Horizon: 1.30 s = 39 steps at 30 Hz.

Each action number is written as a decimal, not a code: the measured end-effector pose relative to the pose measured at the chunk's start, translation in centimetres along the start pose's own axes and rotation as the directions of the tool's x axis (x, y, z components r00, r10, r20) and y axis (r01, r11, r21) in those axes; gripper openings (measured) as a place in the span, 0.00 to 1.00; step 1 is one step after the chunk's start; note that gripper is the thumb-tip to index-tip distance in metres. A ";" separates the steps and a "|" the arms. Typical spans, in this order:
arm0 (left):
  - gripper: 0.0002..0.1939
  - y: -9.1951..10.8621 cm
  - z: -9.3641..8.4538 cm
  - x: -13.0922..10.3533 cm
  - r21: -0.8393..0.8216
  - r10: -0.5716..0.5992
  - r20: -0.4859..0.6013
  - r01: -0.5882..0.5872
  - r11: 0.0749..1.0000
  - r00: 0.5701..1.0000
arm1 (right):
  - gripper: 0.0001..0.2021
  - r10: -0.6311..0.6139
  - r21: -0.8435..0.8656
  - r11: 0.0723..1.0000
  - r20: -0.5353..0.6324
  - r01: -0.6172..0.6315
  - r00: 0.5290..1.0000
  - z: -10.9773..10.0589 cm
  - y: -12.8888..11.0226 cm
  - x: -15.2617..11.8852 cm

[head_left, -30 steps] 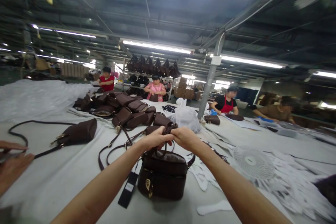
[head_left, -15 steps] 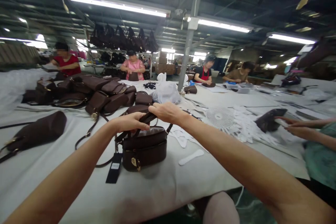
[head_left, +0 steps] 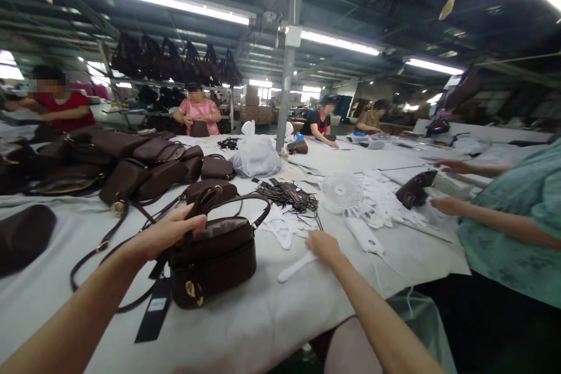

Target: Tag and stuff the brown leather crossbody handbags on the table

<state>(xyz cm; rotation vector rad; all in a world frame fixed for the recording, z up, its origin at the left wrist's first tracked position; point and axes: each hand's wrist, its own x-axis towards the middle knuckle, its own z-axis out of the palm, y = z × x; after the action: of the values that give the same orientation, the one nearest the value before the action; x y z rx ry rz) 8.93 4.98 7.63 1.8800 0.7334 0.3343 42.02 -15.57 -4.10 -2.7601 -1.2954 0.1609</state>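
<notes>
A dark brown handbag (head_left: 214, 266) stands upright on the white-covered table, its top open and a grey lining showing. My left hand (head_left: 175, 231) is closed round its bunched strap, above the bag's left end. The handle loop arches over the opening, and a black tag (head_left: 153, 310) hangs at the left. My right hand (head_left: 323, 245) is at the end of a white paddle-shaped strip (head_left: 295, 267), fingers bent down on it. White cut pieces (head_left: 280, 225) and a heap of dark straps (head_left: 291, 196) lie just beyond that hand.
Brown bags (head_left: 127, 155) are piled at the left, with another bag (head_left: 26, 236) nearer. A white plastic bag (head_left: 255, 155), a post (head_left: 287, 76) and a white fan (head_left: 342, 190) stand beyond. A person in green (head_left: 512, 210) handles a dark item at the right; others work behind.
My right hand has left the strap and moved down and right to the white strip. My left hand still grips the strap. The view has turned right, showing more of the person in green.
</notes>
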 end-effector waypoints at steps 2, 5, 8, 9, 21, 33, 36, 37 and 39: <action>0.20 -0.4 0.0 0.0 -0.044 -0.020 -0.014 0.019 0.999 1.000 | 0.08 0.034 0.114 0.993 -0.043 -0.029 0.999 1.7 0.7 0.3; 0.23 -0.8 -0.2 -0.1 -0.150 -0.030 -0.017 0.028 0.988 0.999 | 0.09 0.074 0.345 0.938 -0.122 -0.028 0.990 2.1 1.4 1.3; 0.24 -0.8 -0.3 -0.1 -0.317 -0.008 -0.006 0.005 0.948 1.000 | 0.10 0.085 0.606 0.794 -0.182 0.043 0.980 0.8 1.8 1.6; 0.24 -0.7 -0.3 -0.2 -0.361 -0.001 0.010 0.004 0.933 1.000 | 0.11 0.076 0.687 0.722 -0.193 0.079 0.978 0.3 1.8 1.4; 0.24 0.6 1.3 -1.3 -0.510 0.011 0.038 0.010 0.860 0.999 | 0.21 0.040 0.908 -0.418 -0.019 0.034 0.999 -4.8 -4.8 -6.6; 0.19 0.5 1.7 -2.1 -0.517 0.095 0.016 -0.073 0.853 0.995 | 0.40 -0.490 0.916 -0.321 -0.378 0.240 0.786 -6.4 -13.4 -10.8; 0.17 0.5 1.4 -1.7 -0.503 0.111 -0.012 -0.102 0.858 0.994 | 0.44 -0.552 0.930 -0.175 -0.363 0.322 0.750 -6.7 -14.9 -10.1; 0.16 0.5 1.2 -1.7 -0.493 0.117 -0.019 -0.111 0.863 0.993 | 0.44 -0.571 0.929 -0.123 -0.354 0.349 0.741 -6.8 -15.5 -9.7; 0.14 0.5 0.8 -1.7 -0.467 0.124 -0.024 -0.121 0.876 0.992 | 0.44 -0.609 0.909 -0.022 -0.342 0.416 0.716 -7.2 -16.7 -8.9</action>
<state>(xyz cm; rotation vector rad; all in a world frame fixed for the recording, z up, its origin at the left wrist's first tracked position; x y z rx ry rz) 8.21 3.21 7.92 1.4652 0.4732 0.5358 24.62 -12.08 5.61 -1.0327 -1.4056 0.8238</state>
